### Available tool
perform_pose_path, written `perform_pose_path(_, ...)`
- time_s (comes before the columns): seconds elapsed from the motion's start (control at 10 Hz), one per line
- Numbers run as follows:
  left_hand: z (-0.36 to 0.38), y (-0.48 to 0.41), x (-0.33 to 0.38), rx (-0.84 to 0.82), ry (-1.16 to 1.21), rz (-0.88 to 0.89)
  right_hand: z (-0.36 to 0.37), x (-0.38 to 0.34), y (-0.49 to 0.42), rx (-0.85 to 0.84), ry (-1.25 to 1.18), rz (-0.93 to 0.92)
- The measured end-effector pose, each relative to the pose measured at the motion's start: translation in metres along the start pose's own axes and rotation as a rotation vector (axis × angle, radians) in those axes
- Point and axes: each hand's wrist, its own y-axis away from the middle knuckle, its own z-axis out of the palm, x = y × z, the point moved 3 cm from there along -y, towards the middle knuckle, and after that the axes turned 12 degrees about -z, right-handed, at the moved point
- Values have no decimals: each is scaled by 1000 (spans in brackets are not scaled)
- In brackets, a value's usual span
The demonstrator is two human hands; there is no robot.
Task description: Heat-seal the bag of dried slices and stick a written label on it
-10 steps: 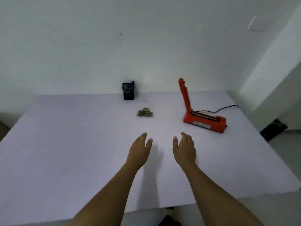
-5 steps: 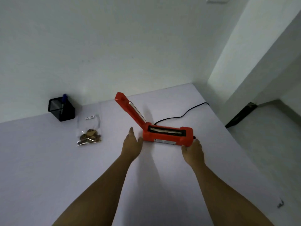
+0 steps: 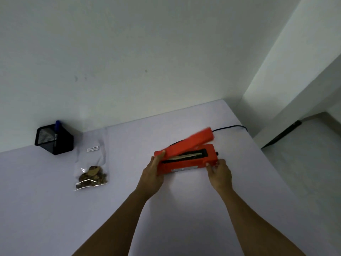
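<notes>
The task is at its opening stage. The bag of dried slices [image 3: 91,169] lies flat on the table [image 3: 55,209], well left of the heat sealer [image 3: 186,158] and clear of it, its upper part apparently unsealed; sealing is not yet done. A small white label [image 3: 92,149] sits at the bag's top end; whether it is written on or stuck down cannot be told. A pen [image 3: 57,126] stands untouched in the black holder [image 3: 54,139]. The left hand [image 3: 152,175] grips the sealer's left end, fingers curled around it; the right hand [image 3: 219,175] pinches its right end at the fingertips. Compared with half a second ago, the sealer's arm, then raised steeply, is now lowered nearly onto the base and motion-blurred, and both hands have closed onto the unit. Remaining, in my judgement: positioning the sealer, sealing, writing, labelling.
</notes>
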Motion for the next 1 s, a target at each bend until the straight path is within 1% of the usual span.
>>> perform_pose_path(0.1, -1, -22, 2, 79, -12, -12, 13, -12, -33, 0, -103, -21)
perform_pose_path(0.2, -8, -37, 3, 147, 50, -56, 22, -21, -57, -18, -156, -12)
perform_pose_path(0.3, -23, -68, 5, 188, 101, -79, 37, -35, -96, -43, -174, -40)
perform_pose_path(0.5, -50, -120, 9, 194, 177, -185, 63, -52, -144, -68, -180, -45)
perform_pose_path(0.7, -61, -151, 9, 200, 202, -208, 83, -57, -179, -75, -145, -76)
perform_pose_path(0.8, -62, -155, 10, 190, 203, -207, 83, -61, -185, -82, -143, -87)
perform_pose_path(0.9, -62, -152, 7, 191, 154, -178, 82, -63, -179, -97, -148, -85)
perform_pose_path(1.0, -63, -144, -1, 205, 158, -184, 82, -58, -166, -70, -159, -47)
